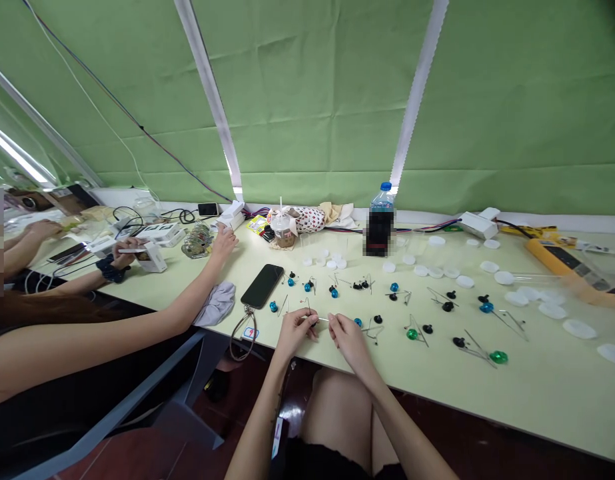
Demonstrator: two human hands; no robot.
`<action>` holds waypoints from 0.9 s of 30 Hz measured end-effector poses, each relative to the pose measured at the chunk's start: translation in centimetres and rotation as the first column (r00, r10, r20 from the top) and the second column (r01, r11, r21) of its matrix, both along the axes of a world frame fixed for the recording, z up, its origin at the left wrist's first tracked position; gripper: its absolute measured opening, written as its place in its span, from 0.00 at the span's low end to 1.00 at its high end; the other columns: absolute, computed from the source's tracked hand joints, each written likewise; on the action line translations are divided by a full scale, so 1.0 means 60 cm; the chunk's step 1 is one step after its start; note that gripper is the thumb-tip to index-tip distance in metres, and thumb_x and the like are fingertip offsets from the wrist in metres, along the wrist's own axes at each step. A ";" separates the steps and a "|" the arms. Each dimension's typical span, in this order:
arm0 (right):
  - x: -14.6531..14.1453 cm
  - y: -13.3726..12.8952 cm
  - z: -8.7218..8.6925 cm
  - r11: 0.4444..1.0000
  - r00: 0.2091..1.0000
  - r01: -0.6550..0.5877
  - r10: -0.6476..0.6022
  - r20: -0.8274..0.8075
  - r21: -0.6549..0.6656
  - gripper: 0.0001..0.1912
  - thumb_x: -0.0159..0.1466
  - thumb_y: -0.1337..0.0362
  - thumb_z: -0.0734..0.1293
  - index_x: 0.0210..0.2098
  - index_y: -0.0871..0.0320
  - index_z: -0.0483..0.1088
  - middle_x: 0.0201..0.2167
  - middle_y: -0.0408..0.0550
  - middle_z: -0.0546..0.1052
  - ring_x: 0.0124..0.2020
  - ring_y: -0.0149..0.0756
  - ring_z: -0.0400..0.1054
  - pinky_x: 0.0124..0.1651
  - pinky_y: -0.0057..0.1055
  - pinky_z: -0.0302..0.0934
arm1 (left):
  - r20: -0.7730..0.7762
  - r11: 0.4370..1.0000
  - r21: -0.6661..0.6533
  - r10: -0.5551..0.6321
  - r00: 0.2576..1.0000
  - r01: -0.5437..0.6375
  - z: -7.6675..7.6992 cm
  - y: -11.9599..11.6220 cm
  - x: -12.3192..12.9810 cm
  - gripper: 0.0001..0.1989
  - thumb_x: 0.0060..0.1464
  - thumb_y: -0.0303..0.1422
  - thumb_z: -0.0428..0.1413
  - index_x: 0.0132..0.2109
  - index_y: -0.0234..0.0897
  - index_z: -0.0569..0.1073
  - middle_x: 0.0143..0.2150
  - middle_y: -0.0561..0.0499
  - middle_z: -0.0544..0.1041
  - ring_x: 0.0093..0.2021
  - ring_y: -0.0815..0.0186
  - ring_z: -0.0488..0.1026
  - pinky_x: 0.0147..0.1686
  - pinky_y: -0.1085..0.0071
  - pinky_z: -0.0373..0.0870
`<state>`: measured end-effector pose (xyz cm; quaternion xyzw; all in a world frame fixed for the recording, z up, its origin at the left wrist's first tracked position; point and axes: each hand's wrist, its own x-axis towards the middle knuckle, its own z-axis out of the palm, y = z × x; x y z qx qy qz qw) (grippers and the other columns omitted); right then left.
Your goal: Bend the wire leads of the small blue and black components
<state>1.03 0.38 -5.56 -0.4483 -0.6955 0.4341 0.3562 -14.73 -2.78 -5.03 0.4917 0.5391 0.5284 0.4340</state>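
Note:
Near the table's front edge, my left hand (297,331) is closed in a pinch around a small dark piece, mostly hidden by the fingers. A thin metal rod (323,320) spans the gap from it to my right hand (348,339), whose thumb and fingers pinch the other end. Just right of my right hand lie a blue bead-like piece (358,322), a black round part (378,319) and bent metal wires (374,332). Further right are a green piece (412,333) and another black part (428,329). Similar blue and black pieces with wires lie in groups behind my hands.
A phone (262,285) with a strap loop lies left of my hands. Behind stand a drink cup (284,233) and a blue-capped bottle (380,227). Several white discs (552,310) and a yellow-orange device (562,260) are at right. A co-worker's arm (187,307) reaches across at left.

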 end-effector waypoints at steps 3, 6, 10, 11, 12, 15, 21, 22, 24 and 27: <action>0.001 -0.004 0.003 0.999 1.000 0.023 -0.023 -0.007 0.027 0.20 0.67 0.52 0.56 0.22 0.55 0.57 0.17 0.39 0.64 0.20 0.31 0.57 0.25 0.27 0.49 | -0.017 1.000 -0.011 -0.005 1.000 0.005 -0.002 0.002 0.000 0.15 0.53 0.42 0.58 0.32 0.31 0.73 0.24 0.52 0.73 0.18 0.68 0.72 0.20 0.75 0.67; 0.002 -0.009 0.009 0.998 1.000 0.020 -0.019 -0.024 0.063 0.18 0.67 0.54 0.56 0.24 0.55 0.59 0.18 0.39 0.64 0.21 0.32 0.57 0.27 0.27 0.50 | -0.024 1.000 -0.014 0.007 1.000 -0.007 -0.004 0.002 -0.001 0.16 0.53 0.43 0.57 0.32 0.32 0.73 0.25 0.51 0.74 0.18 0.69 0.72 0.19 0.75 0.67; 0.004 -0.018 0.014 0.997 0.994 0.011 -0.002 -0.111 0.073 0.18 0.66 0.53 0.59 0.26 0.57 0.67 0.20 0.42 0.68 0.22 0.32 0.60 0.28 0.27 0.54 | -0.020 1.000 -0.010 0.030 0.999 -0.030 -0.003 0.002 -0.001 0.15 0.53 0.43 0.57 0.32 0.32 0.72 0.25 0.52 0.74 0.18 0.69 0.71 0.19 0.75 0.67; 0.004 -0.020 0.014 0.999 0.990 0.011 -0.005 -0.142 0.037 0.19 0.65 0.51 0.59 0.26 0.57 0.68 0.20 0.42 0.69 0.21 0.32 0.61 0.28 0.27 0.55 | -0.018 0.999 -0.008 0.035 0.999 -0.035 -0.003 0.002 -0.001 0.15 0.53 0.43 0.57 0.32 0.32 0.72 0.24 0.52 0.73 0.18 0.68 0.71 0.19 0.75 0.67; 0.004 -0.021 0.013 1.000 0.985 0.009 -0.011 -0.175 -0.013 0.20 0.65 0.49 0.59 0.26 0.58 0.69 0.20 0.43 0.69 0.20 0.32 0.61 0.26 0.27 0.55 | -0.014 0.999 -0.005 0.040 0.999 -0.040 -0.002 0.001 0.000 0.15 0.53 0.43 0.57 0.33 0.32 0.72 0.24 0.52 0.73 0.18 0.68 0.71 0.20 0.75 0.68; 0.000 -0.020 0.005 0.987 0.969 -0.005 -0.034 -0.246 -0.158 0.27 0.65 0.43 0.56 0.26 0.58 0.69 0.18 0.44 0.69 0.17 0.31 0.61 0.22 0.27 0.54 | -0.007 0.998 0.008 0.061 0.998 -0.061 0.000 -0.001 0.002 0.15 0.54 0.43 0.56 0.34 0.33 0.72 0.23 0.53 0.73 0.19 0.68 0.72 0.21 0.74 0.69; -0.002 -0.010 -0.006 0.985 0.969 -0.044 0.002 -0.245 -0.165 0.29 0.64 0.42 0.56 0.23 0.59 0.68 0.16 0.42 0.66 0.15 0.28 0.58 0.20 0.25 0.51 | -0.028 0.998 0.016 0.059 0.998 -0.058 0.005 -0.005 0.003 0.14 0.53 0.42 0.58 0.33 0.33 0.73 0.22 0.53 0.72 0.21 0.67 0.74 0.22 0.75 0.67; -0.001 -0.009 -0.005 0.986 0.970 -0.048 0.008 -0.242 -0.159 0.27 0.64 0.42 0.57 0.23 0.59 0.67 0.16 0.42 0.66 0.15 0.28 0.58 0.20 0.25 0.51 | -0.030 0.998 0.014 0.054 0.998 -0.053 0.005 -0.005 0.003 0.14 0.53 0.42 0.58 0.32 0.33 0.73 0.23 0.53 0.72 0.21 0.66 0.74 0.22 0.75 0.67; 0.001 -0.010 -0.003 0.990 0.970 -0.058 0.024 -0.241 -0.132 0.25 0.64 0.44 0.59 0.24 0.58 0.67 0.17 0.42 0.67 0.17 0.28 0.58 0.21 0.25 0.52 | -0.028 0.999 0.009 0.042 0.999 -0.042 0.005 -0.005 0.003 0.14 0.52 0.42 0.58 0.33 0.33 0.73 0.23 0.53 0.73 0.21 0.66 0.74 0.22 0.75 0.68; 0.004 -0.013 0.003 0.995 0.970 -0.081 0.066 -0.232 -0.056 0.21 0.65 0.48 0.60 0.26 0.58 0.68 0.19 0.42 0.68 0.18 0.28 0.58 0.23 0.25 0.54 | -0.015 1.000 0.002 0.023 1.000 -0.023 0.004 -0.004 0.002 0.15 0.52 0.42 0.58 0.34 0.32 0.73 0.23 0.52 0.74 0.20 0.66 0.74 0.21 0.74 0.69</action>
